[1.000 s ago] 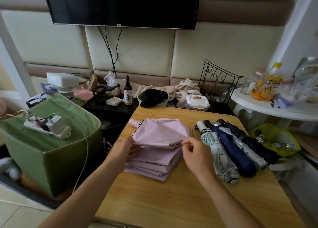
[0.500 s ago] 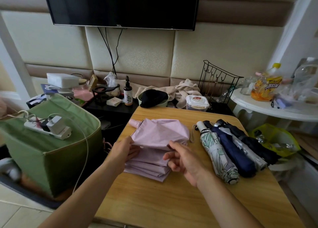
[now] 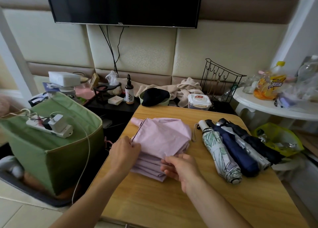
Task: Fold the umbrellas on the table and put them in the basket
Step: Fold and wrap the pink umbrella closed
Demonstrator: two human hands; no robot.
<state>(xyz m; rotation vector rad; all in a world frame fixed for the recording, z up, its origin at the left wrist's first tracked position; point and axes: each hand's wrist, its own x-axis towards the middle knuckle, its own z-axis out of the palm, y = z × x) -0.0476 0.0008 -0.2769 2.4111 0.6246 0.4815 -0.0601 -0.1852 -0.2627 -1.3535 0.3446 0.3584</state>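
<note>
A: The pink umbrella (image 3: 161, 141) lay partly folded on the wooden tabletop (image 3: 172, 202), its canopy pleated into flat layers. The left hand (image 3: 124, 152) pinched the dark-trimmed edge of the top panel at the left, fingers closed on the cloth. The right hand (image 3: 180, 169) gripped the near edge of the stacked pleats, fingers curled shut on the fabric.

B: How did the material look to handle?

A: Thin, soft and light, by appearance; likely to slip and spring open unless pressed flat. The hem corners seemed the best hold for the cloth, and the stiffer pink handle (image 3: 136, 121) at the far end for lifting.

B: And the rest?

A: Four rolled umbrellas, the leaf-patterned umbrella (image 3: 220, 153), the navy umbrella (image 3: 235, 152), the silver umbrella (image 3: 247, 150) and the black umbrella (image 3: 258, 145), lay side by side to the right. The green basket (image 3: 51, 152) stood left of the table, a power strip (image 3: 49, 127) resting on top.
</note>
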